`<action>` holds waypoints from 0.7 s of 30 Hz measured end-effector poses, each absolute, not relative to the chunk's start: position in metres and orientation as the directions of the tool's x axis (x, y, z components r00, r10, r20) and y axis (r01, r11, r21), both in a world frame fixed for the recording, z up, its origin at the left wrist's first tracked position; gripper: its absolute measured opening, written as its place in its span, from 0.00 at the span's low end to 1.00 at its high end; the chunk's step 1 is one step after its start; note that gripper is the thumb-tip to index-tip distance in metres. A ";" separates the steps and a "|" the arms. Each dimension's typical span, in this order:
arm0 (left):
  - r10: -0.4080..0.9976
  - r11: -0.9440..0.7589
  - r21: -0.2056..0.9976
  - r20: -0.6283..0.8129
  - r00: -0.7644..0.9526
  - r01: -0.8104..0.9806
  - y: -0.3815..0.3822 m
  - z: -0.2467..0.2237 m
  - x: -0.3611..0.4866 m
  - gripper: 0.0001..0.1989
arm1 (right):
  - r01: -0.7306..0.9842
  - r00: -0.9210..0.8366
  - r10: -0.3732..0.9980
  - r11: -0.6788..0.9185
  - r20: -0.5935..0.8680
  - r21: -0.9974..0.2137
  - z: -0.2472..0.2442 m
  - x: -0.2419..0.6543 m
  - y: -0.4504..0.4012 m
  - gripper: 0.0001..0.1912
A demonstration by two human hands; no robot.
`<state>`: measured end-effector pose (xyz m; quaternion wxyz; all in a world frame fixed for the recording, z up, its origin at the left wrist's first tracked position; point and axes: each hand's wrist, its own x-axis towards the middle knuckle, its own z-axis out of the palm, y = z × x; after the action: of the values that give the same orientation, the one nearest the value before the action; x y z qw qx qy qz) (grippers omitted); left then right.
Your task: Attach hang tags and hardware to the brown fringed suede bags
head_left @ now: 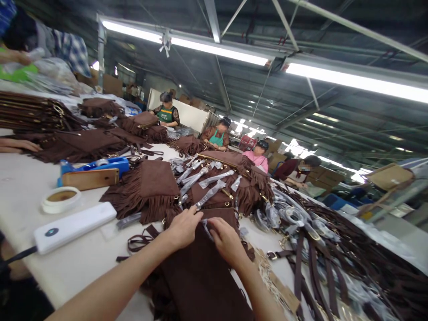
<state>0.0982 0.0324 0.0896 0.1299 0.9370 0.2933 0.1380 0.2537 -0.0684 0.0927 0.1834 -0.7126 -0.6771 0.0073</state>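
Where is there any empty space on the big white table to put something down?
The white table is bare left of the tape roll, and between the long white device and the left forearm. It's crowded in the middle with brown fringed bags, and on the right with straps.

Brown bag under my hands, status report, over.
Left hand, right hand: at bag's far end, grips unclear. Brown bag: extends toward you. Fringed bag: close beyond left hand.

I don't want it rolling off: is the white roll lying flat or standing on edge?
Lying flat: the roll rests on the table with its round face turned up.
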 end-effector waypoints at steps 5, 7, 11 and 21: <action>0.631 -0.757 0.313 0.127 0.765 0.573 0.051 0.076 0.114 0.14 | 0.990 -0.003 0.989 0.024 0.150 -0.141 0.080 0.251 -0.032 0.12; 0.640 -0.749 0.321 0.124 0.759 0.579 0.053 0.071 0.112 0.14 | 0.992 0.002 0.992 0.013 0.123 -0.123 0.077 0.251 -0.032 0.09; 0.632 -0.747 0.350 0.108 0.768 0.565 0.050 0.061 0.110 0.16 | 0.986 0.054 0.993 -0.037 0.101 -0.162 0.075 0.251 -0.034 0.12; 0.575 -0.751 0.527 0.227 0.786 0.397 0.051 0.059 0.090 0.13 | 0.981 0.035 0.999 -0.033 0.007 -0.193 0.100 0.250 -0.037 0.06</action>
<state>0.0900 0.0508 0.0593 0.2324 0.9161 0.2652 0.1911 0.2499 -0.0369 0.1002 0.0724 -0.7157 -0.6916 0.0647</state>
